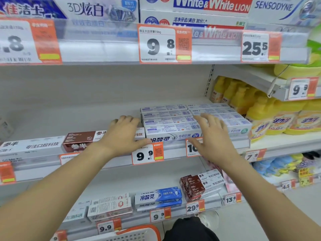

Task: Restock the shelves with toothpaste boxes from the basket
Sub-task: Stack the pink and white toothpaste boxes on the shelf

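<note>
Toothpaste boxes [171, 122] lie stacked flat on the middle shelf [217, 145], front box at the edge. Nearest, an orange-rimmed basket [139, 233] shows at the bottom. Lower shelf boxes [158, 197] sit below. The left hand [124, 134] rests spread on a brown-and-white box [78, 141] just left of the stack; the right hand [212, 136] hovers spread over its right part, holding nothing. Bare shelf lies behind the left hand. Yellow bottles [260, 110] stand right.
</note>
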The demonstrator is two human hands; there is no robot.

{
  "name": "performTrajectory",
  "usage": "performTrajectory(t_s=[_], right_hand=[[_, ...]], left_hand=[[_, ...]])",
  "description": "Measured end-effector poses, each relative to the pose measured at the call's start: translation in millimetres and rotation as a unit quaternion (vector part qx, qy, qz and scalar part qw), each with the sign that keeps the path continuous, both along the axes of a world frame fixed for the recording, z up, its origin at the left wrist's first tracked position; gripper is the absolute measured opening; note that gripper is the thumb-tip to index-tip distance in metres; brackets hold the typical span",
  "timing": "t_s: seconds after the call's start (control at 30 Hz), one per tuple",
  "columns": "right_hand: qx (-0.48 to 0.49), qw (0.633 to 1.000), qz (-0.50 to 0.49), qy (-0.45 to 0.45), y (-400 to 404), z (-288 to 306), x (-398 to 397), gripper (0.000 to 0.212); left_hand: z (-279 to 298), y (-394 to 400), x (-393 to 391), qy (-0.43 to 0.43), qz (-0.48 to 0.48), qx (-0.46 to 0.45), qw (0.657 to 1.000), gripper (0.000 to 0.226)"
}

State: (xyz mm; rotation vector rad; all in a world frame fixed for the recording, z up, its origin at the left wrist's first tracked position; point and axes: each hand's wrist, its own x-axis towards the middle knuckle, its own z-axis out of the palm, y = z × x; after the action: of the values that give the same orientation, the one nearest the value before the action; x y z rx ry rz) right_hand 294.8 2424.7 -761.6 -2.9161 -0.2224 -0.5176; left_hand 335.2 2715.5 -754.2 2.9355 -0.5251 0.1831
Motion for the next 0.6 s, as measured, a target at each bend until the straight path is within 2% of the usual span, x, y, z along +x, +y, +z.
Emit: performTrajectory(t_s=[0.07, 0.1, 0.17, 0.23, 0.33, 0.43, 0.6], right_hand=[[0.085, 0.991, 0.079, -0.063, 37.7, -0.9, -18.6, 0.044], [0.122, 0.984, 0.119, -0.057, 59.3, -3.0, -28.2, 0.033], [0.172, 0.968, 0.182, 0.028, 102.3, -11.3, -44.5, 0.020], [0.183, 0.942, 0.227, 0.167, 141.8, -23.8, -55.9, 0.022], [0.118, 0.887, 0.262, 0.362, 192.4, -54.0, -64.6, 0.040], [0.068, 0.856, 0.235, 0.456, 235.3, -100.5, -71.6, 0.045], [0.027, 0.817, 0.158, 0.555, 283.1, -205.4, -107.1, 0.058]], left_hand=[[-5.4, 13.4, -27.6, -0.088, -0.036, -0.087, 0.992, 0.064], [-10.9, 22.4, -43.9, -0.120, -0.059, -0.127, 0.983, 0.053], [-28.0, 44.8, -77.9, -0.129, -0.089, -0.180, 0.971, 0.033], [-53.2, 71.9, -108.9, -0.058, -0.076, -0.193, 0.976, 0.027], [-108.0, 115.4, -145.2, 0.101, -0.018, -0.186, 0.977, 0.028], [-175.1, 153.1, -174.0, 0.231, 0.010, -0.144, 0.962, 0.026], [-284.4, 200.2, -230.0, 0.389, 0.107, -0.103, 0.909, 0.052]])
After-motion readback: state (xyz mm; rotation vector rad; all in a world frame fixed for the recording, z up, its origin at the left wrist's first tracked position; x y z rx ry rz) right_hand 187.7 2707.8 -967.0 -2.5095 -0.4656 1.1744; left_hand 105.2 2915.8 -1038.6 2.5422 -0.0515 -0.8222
